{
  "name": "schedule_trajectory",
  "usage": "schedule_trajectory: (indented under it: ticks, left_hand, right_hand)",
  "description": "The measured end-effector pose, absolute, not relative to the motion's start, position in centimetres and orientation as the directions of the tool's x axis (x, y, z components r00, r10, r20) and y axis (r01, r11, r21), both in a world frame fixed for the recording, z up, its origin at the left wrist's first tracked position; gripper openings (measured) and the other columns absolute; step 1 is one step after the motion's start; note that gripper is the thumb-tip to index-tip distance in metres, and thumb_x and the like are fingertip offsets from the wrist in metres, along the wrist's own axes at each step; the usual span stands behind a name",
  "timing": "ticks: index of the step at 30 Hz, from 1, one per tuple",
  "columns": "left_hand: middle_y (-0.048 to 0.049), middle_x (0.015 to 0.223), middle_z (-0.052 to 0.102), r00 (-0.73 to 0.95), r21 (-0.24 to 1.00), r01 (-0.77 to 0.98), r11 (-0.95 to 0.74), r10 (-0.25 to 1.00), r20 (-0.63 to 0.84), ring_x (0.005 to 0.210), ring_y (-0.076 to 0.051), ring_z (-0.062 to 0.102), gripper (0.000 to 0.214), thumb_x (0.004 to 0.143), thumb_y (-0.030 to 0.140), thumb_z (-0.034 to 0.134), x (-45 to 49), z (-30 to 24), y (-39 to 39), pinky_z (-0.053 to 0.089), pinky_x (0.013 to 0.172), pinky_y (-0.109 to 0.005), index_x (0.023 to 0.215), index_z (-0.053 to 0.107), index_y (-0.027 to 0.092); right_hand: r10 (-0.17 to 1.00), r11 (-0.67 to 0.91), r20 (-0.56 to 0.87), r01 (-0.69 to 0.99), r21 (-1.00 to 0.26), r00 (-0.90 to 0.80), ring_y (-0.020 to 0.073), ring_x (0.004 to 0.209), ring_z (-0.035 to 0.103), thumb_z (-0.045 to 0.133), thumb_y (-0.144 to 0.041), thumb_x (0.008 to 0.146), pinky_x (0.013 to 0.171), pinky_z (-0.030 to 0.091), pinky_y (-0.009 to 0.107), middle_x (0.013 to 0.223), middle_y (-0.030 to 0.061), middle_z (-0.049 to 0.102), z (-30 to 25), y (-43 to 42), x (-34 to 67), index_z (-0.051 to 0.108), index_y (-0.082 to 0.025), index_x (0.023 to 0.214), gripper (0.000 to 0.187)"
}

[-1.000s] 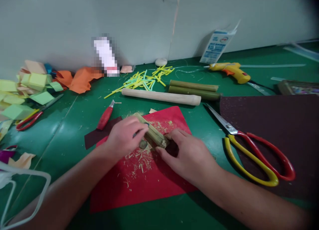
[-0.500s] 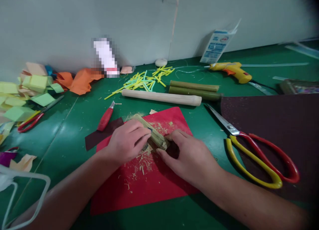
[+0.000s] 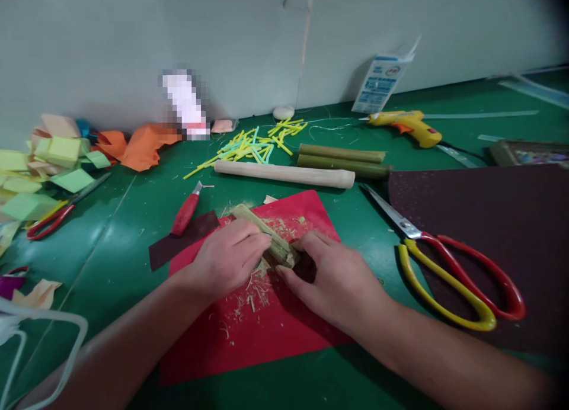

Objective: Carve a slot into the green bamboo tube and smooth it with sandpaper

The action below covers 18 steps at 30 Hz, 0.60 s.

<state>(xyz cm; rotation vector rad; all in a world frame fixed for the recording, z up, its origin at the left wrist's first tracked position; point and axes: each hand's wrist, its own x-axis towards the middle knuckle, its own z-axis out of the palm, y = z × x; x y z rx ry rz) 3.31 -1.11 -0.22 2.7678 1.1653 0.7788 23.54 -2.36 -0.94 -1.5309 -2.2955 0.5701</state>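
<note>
A short pale-green bamboo piece (image 3: pixel 262 229) lies slanted on a red sheet (image 3: pixel 267 327) strewn with shavings. My left hand (image 3: pixel 226 257) is closed over its middle, fingers curled on top. My right hand (image 3: pixel 331 279) is closed at the piece's near end, pinching a dark scrap against it; what that scrap is I cannot make out.
Nearby lie a red-handled knife (image 3: pixel 185 211), large red-and-yellow scissors (image 3: pixel 448 268) on a dark maroon sheet (image 3: pixel 489 220), a wooden rod (image 3: pixel 284 173), two green bamboo sticks (image 3: pixel 342 158), a yellow glue gun (image 3: pixel 406 124), cut yellow straws (image 3: pixel 253 143), coloured paper scraps (image 3: pixel 53 161) and small scissors (image 3: pixel 53 211).
My left hand has slid slightly toward my right hand along the bamboo piece. My right hand stays at the near end. The view has shifted a little.
</note>
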Motion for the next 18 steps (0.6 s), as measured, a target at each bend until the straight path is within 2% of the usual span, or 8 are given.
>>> schedule_trajectory:
  ticks: [8, 13, 18]
  left_hand:
    - [-0.0062, 0.08, 0.063, 0.61, 0.22, 0.668, -0.711, 0.693, 0.385, 0.075, -0.016, 0.058, 0.028, 0.093, 0.019, 0.041, 3.51, -0.16, -1.01, 0.048, 0.068, -0.029, 0.081, 0.066, 0.016]
    - [-0.0066, 0.081, 0.063, 0.556, 0.187, 0.711, -0.678, 0.705, 0.441, 0.076, -0.016, 0.057, 0.025, 0.093, 0.02, 0.043, 3.27, -0.33, -0.83, 0.048, 0.07, -0.029, 0.083, 0.065, 0.015]
    - [-0.0056, 0.082, 0.063, 0.592, 0.238, 0.672, -0.701, 0.703, 0.394, 0.076, -0.016, 0.057, 0.026, 0.093, 0.019, 0.041, 3.66, -0.28, -1.03, 0.047, 0.07, -0.029, 0.082, 0.065, 0.017]
  right_hand:
    - [0.928, 0.34, 0.035, 0.805, -0.487, -0.371, 0.0137, 0.057, 0.047, 0.057, -0.039, 0.076, 0.05, 0.027, 0.026, 0.069, 0.0001, 0.055, -0.82, -2.23, 23.52, 0.049, -0.021, 0.073, 0.02]
    - [0.925, 0.343, 0.037, 0.791, -0.506, -0.378, 0.0139, 0.06, 0.049, 0.056, -0.038, 0.077, 0.052, 0.029, 0.026, 0.074, 0.0006, 0.057, -0.84, -2.24, 23.53, 0.051, -0.021, 0.076, 0.018]
    - [0.929, 0.343, 0.06, 0.794, -0.502, -0.364, 0.0128, 0.056, 0.047, 0.058, -0.038, 0.076, 0.05, 0.027, 0.025, 0.068, -0.0006, 0.055, -0.89, -2.26, 23.55, 0.048, -0.021, 0.072, 0.019]
